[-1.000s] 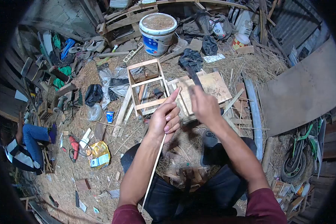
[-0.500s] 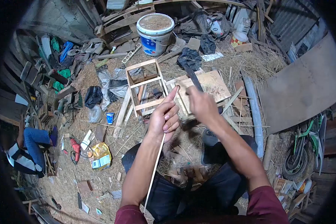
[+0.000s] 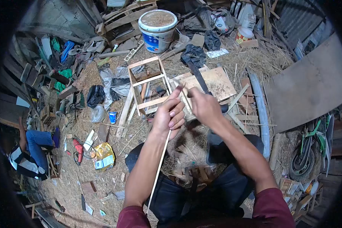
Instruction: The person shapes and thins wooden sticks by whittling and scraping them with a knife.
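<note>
My left hand point(image 3: 170, 117) is closed around a thin, pale wooden strip point(image 3: 158, 173). The strip's long end runs down along my left forearm toward my lap. The thumb points up, close to the fingers of my right hand point(image 3: 205, 105). That hand is curled with its knuckles toward me, and whatever is in its fingers is hidden. Just beyond it, a dark-bladed machete point(image 3: 200, 78) lies across a flat wooden board point(image 3: 218, 81), its dark handle point(image 3: 224, 108) showing past my wrist. A small wooden frame point(image 3: 146, 78) stands left of the board.
A large white bucket point(image 3: 157, 32) stands at the back. On the left lie a red power tool point(image 3: 78, 150), a yellow packet point(image 3: 103, 155) and a blue cup point(image 3: 112, 117). Another person in jeans point(image 3: 38, 146) sits at far left. A bluish pole point(image 3: 260, 114) and a motorbike wheel point(image 3: 302, 161) are right.
My right hand has shifted slightly down and stays close to the left thumb. The left hand still grips the strip, and the view has tilted a little.
</note>
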Demonstrator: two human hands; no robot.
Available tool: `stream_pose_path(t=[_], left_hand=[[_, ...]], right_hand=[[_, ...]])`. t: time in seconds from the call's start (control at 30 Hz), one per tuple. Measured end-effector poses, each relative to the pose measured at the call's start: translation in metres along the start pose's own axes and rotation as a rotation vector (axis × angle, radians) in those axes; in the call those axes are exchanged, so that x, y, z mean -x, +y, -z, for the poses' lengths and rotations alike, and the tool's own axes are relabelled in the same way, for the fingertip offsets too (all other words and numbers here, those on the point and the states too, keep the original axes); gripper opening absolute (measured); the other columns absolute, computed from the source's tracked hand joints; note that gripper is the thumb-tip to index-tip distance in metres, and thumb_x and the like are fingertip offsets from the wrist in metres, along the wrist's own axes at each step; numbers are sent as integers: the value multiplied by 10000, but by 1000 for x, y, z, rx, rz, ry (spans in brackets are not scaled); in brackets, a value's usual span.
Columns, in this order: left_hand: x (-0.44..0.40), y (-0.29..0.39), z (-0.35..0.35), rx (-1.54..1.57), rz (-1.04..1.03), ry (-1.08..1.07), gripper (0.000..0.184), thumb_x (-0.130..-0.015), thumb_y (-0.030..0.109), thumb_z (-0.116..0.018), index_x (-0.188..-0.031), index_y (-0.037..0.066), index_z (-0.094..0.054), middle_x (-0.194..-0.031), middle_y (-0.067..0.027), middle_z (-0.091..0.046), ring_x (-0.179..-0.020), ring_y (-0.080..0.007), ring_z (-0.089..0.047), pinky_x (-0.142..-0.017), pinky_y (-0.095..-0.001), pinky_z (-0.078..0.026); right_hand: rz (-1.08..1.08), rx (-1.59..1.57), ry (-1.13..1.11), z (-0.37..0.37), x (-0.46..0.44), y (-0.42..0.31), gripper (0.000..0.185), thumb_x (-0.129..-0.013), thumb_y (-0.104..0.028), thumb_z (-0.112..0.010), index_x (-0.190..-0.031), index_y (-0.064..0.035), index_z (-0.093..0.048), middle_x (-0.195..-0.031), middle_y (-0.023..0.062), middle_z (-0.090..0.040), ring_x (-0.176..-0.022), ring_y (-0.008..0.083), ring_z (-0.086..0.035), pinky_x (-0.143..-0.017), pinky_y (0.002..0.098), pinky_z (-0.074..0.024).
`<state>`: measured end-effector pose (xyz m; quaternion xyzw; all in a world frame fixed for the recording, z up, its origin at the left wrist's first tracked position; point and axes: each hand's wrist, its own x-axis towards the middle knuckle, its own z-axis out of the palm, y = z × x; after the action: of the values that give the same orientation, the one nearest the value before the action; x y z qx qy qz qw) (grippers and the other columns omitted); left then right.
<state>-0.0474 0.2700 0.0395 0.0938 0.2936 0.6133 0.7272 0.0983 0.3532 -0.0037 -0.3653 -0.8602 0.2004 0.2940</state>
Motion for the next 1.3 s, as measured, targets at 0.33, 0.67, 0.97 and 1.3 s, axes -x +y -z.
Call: stream_pose_path(t=[0.33,0.67,0.97,1.3], left_hand=[[12,-6,-8,-16,6,-54,535,-1011,92,-339,-1544,132,-308,-562,61,-315,-345,-39,-254,-303,-193,-226],[-2,0,-2,17,-21,18,483,-1023,90,-387,-1504,105,-349,-562,58,-335,-329,-46,-263,-293,-186,-242],[-2,-8,-4,-84,-19,46,495,-1015,87,-403,-1508,103,-357,-560,62,-330,-338,-41,-259,-296,-199,-217],[14,-13,-14,-137,1,-6,497,-1015,79,-412,-1508,90,-354,-567,70,-339,-345,-37,-263,-309,-193,-223]], right_hand=[[-298,217,-121,14,-28,35,156,-991,-121,-415,-1040,-31,-532,-683,210,-651,-608,386,-662,-533,510,-503],[79,56,5,-6,-4,-6,104,-932,-95,-483,-996,-25,-524,-723,210,-668,-620,404,-670,-541,502,-522],[-68,-58,129,14,-19,20,117,-946,-118,-513,-1026,-37,-543,-697,233,-647,-679,447,-656,-605,536,-509],[-302,328,-251,9,-25,31,143,-983,-143,-463,-1038,-33,-534,-723,200,-659,-662,408,-667,-568,499,-518]])
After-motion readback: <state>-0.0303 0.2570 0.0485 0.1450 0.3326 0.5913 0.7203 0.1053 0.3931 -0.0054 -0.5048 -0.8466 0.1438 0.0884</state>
